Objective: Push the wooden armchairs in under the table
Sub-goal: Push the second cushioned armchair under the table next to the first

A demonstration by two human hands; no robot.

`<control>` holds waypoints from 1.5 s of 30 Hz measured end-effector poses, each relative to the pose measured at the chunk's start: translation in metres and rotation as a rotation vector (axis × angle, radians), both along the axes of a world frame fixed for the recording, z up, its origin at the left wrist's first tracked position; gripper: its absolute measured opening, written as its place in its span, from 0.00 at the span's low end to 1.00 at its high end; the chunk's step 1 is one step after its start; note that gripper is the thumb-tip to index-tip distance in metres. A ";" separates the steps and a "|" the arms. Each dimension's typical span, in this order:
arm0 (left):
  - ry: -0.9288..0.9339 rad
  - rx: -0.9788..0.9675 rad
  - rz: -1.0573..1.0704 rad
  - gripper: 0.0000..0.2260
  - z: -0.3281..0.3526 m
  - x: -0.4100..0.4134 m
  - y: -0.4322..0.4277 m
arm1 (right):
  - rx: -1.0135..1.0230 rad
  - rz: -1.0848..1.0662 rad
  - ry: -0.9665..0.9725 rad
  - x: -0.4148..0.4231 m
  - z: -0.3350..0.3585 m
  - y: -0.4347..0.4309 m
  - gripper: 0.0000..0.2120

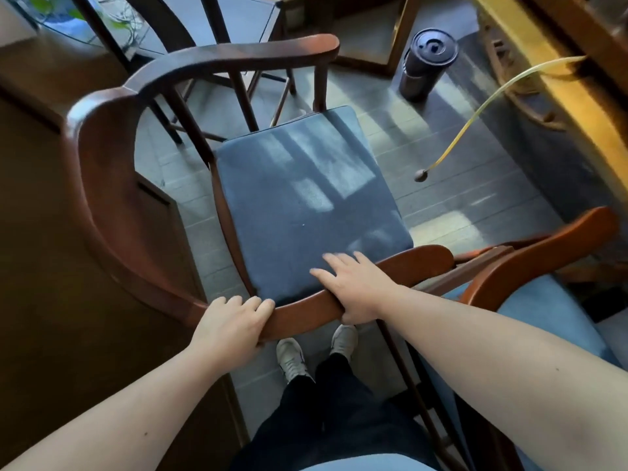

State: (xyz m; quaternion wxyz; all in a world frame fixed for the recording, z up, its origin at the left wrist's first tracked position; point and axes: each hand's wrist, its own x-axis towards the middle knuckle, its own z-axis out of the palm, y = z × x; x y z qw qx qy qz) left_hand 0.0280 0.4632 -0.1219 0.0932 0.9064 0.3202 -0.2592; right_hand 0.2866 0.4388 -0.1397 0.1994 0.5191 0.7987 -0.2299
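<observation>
A wooden armchair with a curved reddish-brown rail and a blue seat cushion stands right in front of me, seen from above. My left hand grips the near armrest rail, fingers curled over it. My right hand lies on the same rail further right, thumb under the wood and fingers spread over the cushion's edge. A second wooden armchair with a lighter blue seat stands close at the right, its arm touching or almost touching the first. The yellowish wooden table runs along the upper right.
A dark cylindrical bin stands on the grey tiled floor beside the table. A yellow cord hangs from the table with a dark plug at its end. A brown wooden cabinet fills the left. Dark furniture legs and a glass top are behind the chair.
</observation>
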 end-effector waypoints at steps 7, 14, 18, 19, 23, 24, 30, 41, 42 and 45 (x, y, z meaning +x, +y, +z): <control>0.002 -0.082 0.028 0.25 0.004 0.036 -0.005 | -0.002 0.179 0.026 0.040 -0.002 0.014 0.20; -0.108 -0.096 0.073 0.20 0.008 0.130 -0.010 | -0.052 0.117 -0.038 0.123 0.011 0.030 0.22; -0.126 -0.084 0.008 0.19 0.012 0.155 -0.004 | -0.099 0.140 -0.098 0.144 0.017 0.038 0.21; -0.128 -0.081 -0.021 0.22 0.015 0.155 -0.001 | -0.126 0.129 -0.102 0.145 0.018 0.037 0.23; -0.161 0.013 -0.103 0.29 0.042 0.120 0.026 | -0.157 0.124 -0.072 0.127 0.028 0.028 0.34; -0.171 0.052 -0.112 0.29 0.051 0.104 0.035 | -0.147 0.140 -0.040 0.116 0.031 0.024 0.37; -0.269 0.288 -0.028 0.24 0.098 0.002 0.095 | -0.224 0.091 0.145 0.038 0.034 0.020 0.41; -0.140 0.189 -0.375 0.18 0.110 -0.041 0.199 | -0.448 -0.204 0.188 -0.042 0.038 0.045 0.20; -0.095 0.172 -0.389 0.16 0.110 -0.036 0.204 | -0.458 -0.276 0.234 -0.049 0.038 0.045 0.19; 0.011 0.164 -0.432 0.14 0.103 -0.027 0.210 | -0.472 -0.394 0.259 -0.067 0.038 0.046 0.16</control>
